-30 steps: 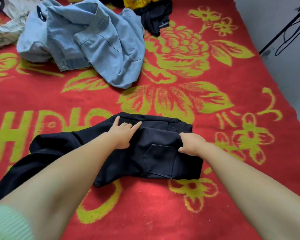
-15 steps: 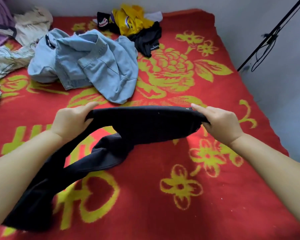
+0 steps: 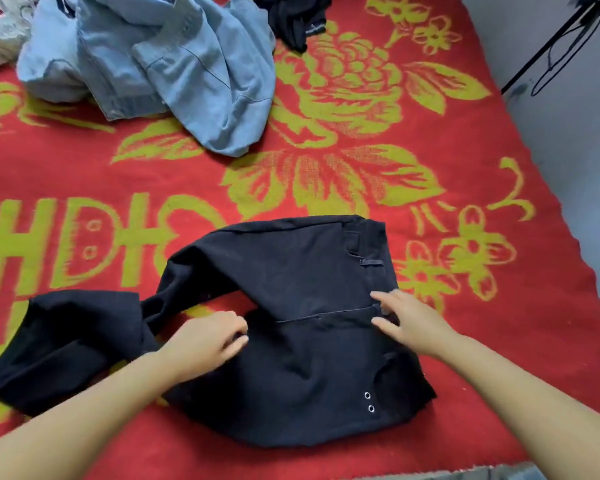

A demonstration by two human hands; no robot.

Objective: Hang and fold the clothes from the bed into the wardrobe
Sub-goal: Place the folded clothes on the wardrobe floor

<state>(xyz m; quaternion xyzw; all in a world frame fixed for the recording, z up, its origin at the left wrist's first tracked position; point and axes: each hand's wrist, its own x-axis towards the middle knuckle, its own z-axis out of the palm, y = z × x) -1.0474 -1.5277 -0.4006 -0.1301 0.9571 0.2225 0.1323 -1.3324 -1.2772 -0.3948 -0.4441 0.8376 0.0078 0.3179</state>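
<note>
Black trousers point(image 3: 291, 271) lie on the red bed cover point(image 3: 430, 393), waist part spread near me, legs bunched off to the left. My left hand point(image 3: 205, 341) rests on the trousers at the crotch, fingers curled with their tips against the fabric. My right hand point(image 3: 409, 320) lies on the waistband at the right, fingers straight and spread, touching the cloth near a button. Two metal eyelets point(image 3: 369, 401) show at the lower right of the trousers.
A crumpled light-blue denim garment point(image 3: 160, 60) lies at the back left, a dark garment point(image 3: 298, 22) behind it, pale clothes point(image 3: 0, 39) at the far left. A grey wall point(image 3: 575, 140) with a black stand and cable runs along the bed's right edge.
The trousers, held up stretched between both hands half a second ago, now lie flat on the bed. Both hands let go of the edge and moved onto the fabric.
</note>
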